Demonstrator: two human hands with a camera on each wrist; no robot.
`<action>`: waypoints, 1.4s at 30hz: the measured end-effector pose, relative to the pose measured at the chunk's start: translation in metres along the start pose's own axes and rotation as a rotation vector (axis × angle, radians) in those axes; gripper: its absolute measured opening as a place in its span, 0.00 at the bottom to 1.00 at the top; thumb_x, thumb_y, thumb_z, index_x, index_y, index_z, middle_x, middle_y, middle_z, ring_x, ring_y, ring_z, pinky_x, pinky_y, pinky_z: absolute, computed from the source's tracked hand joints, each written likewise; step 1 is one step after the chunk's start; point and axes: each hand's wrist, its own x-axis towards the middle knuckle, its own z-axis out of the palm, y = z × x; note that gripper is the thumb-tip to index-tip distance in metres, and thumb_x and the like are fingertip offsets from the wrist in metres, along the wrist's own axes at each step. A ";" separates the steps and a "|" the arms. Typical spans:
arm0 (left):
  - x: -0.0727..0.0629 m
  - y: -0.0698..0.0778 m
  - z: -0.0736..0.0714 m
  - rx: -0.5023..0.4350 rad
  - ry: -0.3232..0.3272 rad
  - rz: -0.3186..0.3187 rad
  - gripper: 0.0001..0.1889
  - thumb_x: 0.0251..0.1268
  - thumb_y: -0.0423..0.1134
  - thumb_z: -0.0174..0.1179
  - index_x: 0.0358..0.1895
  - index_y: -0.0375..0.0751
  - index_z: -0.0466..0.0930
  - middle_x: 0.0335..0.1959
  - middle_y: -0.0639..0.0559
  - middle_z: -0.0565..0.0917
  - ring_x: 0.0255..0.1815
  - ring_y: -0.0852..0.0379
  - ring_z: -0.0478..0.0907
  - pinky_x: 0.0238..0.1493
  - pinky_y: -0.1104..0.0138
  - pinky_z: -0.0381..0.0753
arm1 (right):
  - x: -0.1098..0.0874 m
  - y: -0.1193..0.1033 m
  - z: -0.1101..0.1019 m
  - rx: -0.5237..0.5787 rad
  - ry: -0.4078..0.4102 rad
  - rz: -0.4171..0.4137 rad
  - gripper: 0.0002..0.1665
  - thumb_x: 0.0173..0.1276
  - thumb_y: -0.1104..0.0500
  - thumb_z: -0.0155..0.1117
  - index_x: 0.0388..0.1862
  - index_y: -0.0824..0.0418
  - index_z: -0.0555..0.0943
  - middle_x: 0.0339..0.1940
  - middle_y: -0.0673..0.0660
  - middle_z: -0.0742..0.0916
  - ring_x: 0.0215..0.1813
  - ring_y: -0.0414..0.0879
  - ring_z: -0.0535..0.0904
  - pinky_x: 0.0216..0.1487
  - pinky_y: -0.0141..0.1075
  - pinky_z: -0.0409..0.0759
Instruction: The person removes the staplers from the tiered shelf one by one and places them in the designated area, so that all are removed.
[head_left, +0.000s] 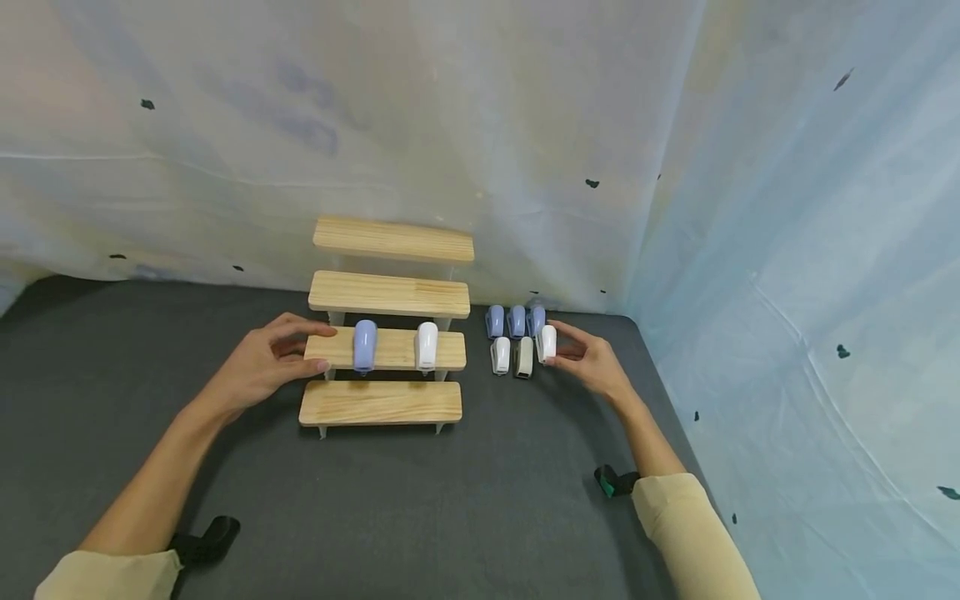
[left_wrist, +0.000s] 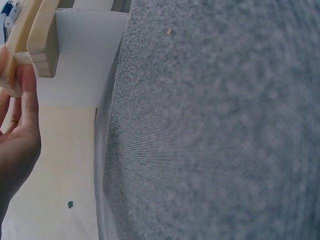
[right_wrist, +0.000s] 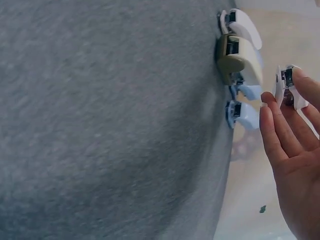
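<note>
My left hand [head_left: 267,357] pinches the left end of the second-lowest board of a stepped wooden display stand [head_left: 395,350]. In the left wrist view, its fingers [left_wrist: 30,92] curl at the board's end. On that same board sit a blue mini stapler [head_left: 364,344] at the left and a white mini stapler [head_left: 426,345] at the right. At the right, my right hand [head_left: 592,364] holds another white mini stapler [head_left: 547,342] between thumb and fingers. The right wrist view shows this stapler [right_wrist: 289,82] lifted off the table.
Beside the held stapler, several mini staplers stand in two rows: blue ones [head_left: 516,322] behind, a white one [head_left: 500,355] and a beige one [head_left: 523,357] in front. Patterned curtains [head_left: 525,150] hang behind and right of the dark grey table [head_left: 450,517].
</note>
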 end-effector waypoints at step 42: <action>-0.002 -0.001 0.000 -0.031 0.001 0.013 0.25 0.67 0.43 0.67 0.65 0.42 0.76 0.56 0.49 0.70 0.52 0.52 0.78 0.43 0.69 0.82 | 0.011 0.077 0.017 -0.043 0.104 0.025 0.35 0.59 0.63 0.77 0.66 0.60 0.77 0.58 0.61 0.83 0.57 0.57 0.81 0.51 0.49 0.82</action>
